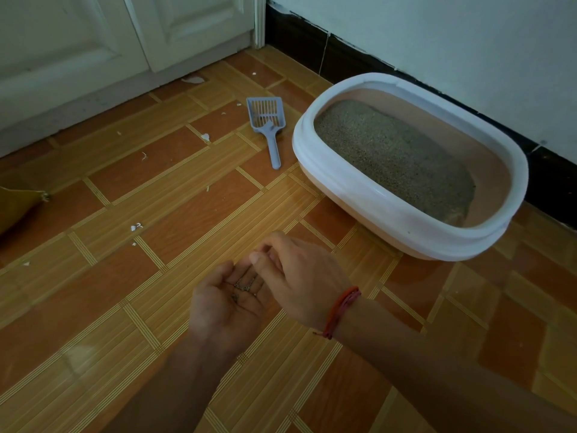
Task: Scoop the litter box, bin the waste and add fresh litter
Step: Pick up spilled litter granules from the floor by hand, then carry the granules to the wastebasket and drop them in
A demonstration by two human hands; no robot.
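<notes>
Head view. Left grip (224, 304) is held palm up and loosely cupped low in the frame. A few dark grains (245, 287) lie in the palm, carried, not clenched. Right grip (299, 276), with a red cord (342, 309) at the wrist, is held over the left fingers with thumb and fingertips drawn narrow together. Whether a grain is pinched cannot be told. Both are held above the floor (140, 323), near the box (343, 189) but apart from it.

Step judged: stray grains are being gathered by hand, a tidy-up within the task, not scooping. Scoop (268, 126) is not held. It lies flat on the floor just left of the box, apart from its rim. Its slotted blade points away toward the doors (78, 42) and its handle toward the camera, so the long axis runs near to far with a slight tilt. The box is set against the wall, its long axis along the skirting. Litter (396, 157) is spread inside, with bare inner wall showing round it.

Next move judged: the cupped palm must be kept level, carried over the rim or to a bin, then tipped. No bin is seen. White scraps (136, 227) are scattered on the floor, and a yellowish bag edge (15, 207) is cut off at the left.
</notes>
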